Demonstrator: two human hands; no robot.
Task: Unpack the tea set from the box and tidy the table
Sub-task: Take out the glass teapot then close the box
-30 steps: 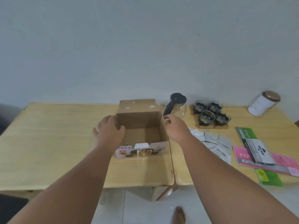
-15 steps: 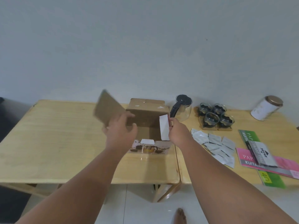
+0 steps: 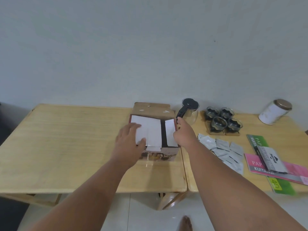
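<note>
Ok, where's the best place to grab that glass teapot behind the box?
Take the teapot by its black handle, which curves down its left side toward the box. Come in from the front-left, beside the right hand; the glass belly is round and probably slippery.

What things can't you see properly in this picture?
Head view only:
- Inside of the brown cardboard box: white flaps folded over it by the left hand and right hand.
- Picture on the box front: blurred, partly behind the left hand.
- Green paper pad: under the pink booklet, blurred.
- Contents of the four glass cups: too small.
</note>
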